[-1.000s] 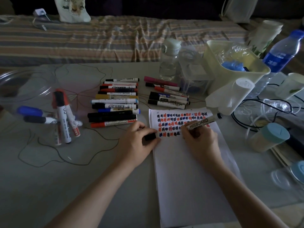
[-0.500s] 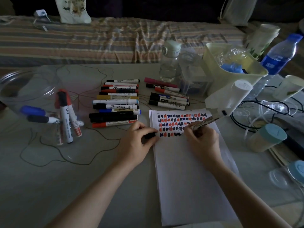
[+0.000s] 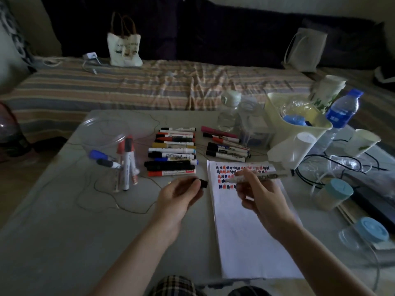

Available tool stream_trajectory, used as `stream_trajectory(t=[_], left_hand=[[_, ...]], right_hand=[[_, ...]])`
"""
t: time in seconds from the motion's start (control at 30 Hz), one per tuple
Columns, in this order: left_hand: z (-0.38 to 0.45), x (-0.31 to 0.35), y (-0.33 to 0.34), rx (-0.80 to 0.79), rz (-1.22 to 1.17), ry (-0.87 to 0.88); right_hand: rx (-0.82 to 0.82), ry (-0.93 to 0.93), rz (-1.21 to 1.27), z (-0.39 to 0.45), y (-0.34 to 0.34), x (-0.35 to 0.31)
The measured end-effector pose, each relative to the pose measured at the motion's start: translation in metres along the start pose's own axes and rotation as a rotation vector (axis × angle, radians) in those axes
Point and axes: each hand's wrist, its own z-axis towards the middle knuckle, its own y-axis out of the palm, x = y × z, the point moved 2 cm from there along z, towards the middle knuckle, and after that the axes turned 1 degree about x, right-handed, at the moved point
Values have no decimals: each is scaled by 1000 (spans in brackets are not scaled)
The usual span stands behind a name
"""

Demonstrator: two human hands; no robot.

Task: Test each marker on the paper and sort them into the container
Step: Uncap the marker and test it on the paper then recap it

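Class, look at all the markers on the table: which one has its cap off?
The marker gripped in the right hand above the paper; the left hand holds its black cap. The others stay capped.

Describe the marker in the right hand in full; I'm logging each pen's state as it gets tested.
The marker has a pale whitish barrel with dark printed lettering along it and a dark end at its back. It is uncapped, and its tip colour is too blurred to tell. It lies nearly level above the top of the paper, tip pointing left toward the rows of red and blue test marks. The right hand grips it mid-barrel with its fingers; nothing else touches it. The left hand holds a black cap just left of the tip.
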Motion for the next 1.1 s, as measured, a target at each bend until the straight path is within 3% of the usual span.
stream_trajectory(t=[0.23,0.53,0.77,1.1], left_hand=[[-32,15,6,-70,-126,-42],[-48,24,1,-90,-66,-22],[-48,19,-8,-43,53,61],[-44,19,-2,-24,169,167]], right_hand=[[-9,-13,65,-40,31,-5],[22,-22,49,-53,45,-8],[-57,-55,40,-54,50,1],[-86,31,194,-49,54,4]])
